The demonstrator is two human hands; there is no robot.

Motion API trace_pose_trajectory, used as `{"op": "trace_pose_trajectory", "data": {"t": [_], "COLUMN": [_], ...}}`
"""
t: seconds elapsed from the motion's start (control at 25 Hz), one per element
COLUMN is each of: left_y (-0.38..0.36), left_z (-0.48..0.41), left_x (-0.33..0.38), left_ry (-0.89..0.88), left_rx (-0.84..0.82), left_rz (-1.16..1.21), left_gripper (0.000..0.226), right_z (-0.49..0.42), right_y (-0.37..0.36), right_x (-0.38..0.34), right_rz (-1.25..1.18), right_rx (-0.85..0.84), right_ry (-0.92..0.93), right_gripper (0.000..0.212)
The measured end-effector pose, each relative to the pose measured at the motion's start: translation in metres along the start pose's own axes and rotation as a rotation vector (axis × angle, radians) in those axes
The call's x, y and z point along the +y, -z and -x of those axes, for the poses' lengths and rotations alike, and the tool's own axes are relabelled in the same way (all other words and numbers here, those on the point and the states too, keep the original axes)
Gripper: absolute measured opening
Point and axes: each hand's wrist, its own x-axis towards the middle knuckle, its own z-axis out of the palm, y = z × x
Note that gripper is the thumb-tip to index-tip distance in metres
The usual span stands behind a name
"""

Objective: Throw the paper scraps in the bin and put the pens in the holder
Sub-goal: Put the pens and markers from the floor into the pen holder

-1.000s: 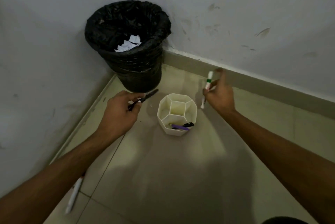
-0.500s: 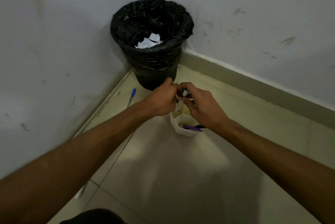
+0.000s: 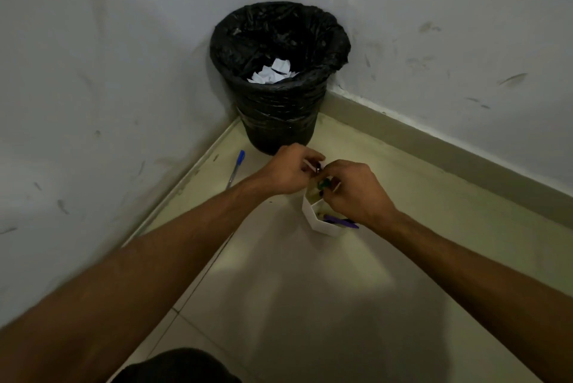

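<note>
Fingertips of the left hand [image 3: 290,170] and right hand [image 3: 356,193] pinch pens whose ends barely show over the white holder [image 3: 314,218], so, I judge, each should drop upright into a compartment; a blue-capped pen [image 3: 236,167] lies near the bin [image 3: 279,97].

Both forearms reach forward, left hand [image 3: 290,170] and right hand [image 3: 356,193] close together, fingers curled.

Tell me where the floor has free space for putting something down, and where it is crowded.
Free: the tiled floor between both forearms. Crowded: the corner, where the black-lined bin, blue-capped pen, white hexagonal holder, left hand and right hand gather.
</note>
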Motion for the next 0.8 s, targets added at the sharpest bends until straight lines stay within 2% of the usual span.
{"op": "trace_pose_trajectory", "data": {"t": [0.08,0.2,0.36,0.48,0.56,0.68,0.8], "left_y": [0.004,0.020,0.044,0.051,0.045,0.020,0.007], "left_z": [0.015,0.055,0.125,0.176,0.205,0.228,0.238], "left_x": [-0.013,-0.049,-0.108,-0.145,-0.163,-0.179,-0.183], "left_ry": [0.052,0.135,0.413,0.649,0.764,0.752,0.723], "left_rx": [0.112,0.292,0.386,0.368,0.313,0.117,0.155], "left_rz": [0.037,0.024,-0.039,-0.148,-0.208,-0.281,-0.225], "left_gripper": [0.043,0.034,0.023,0.034,0.045,0.035,0.021], "right_z": [0.006,0.011,-0.012,-0.037,-0.056,-0.082,-0.107], "right_y": [0.007,0.009,-0.025,-0.066,-0.092,-0.123,-0.148], "right_x": [-0.005,-0.031,-0.080,-0.105,-0.115,-0.123,-0.123], "right_rz": [-0.017,-0.051,-0.001,0.065,0.052,-0.002,-0.052], "right_rx": [0.040,0.125,-0.086,-0.206,-0.204,-0.154,-0.245], "right_ry": [0.019,0.149,0.258,0.272,0.233,0.130,0.056], "right_gripper": [0.031,0.026,0.023,0.024,0.025,0.026,0.045]}}
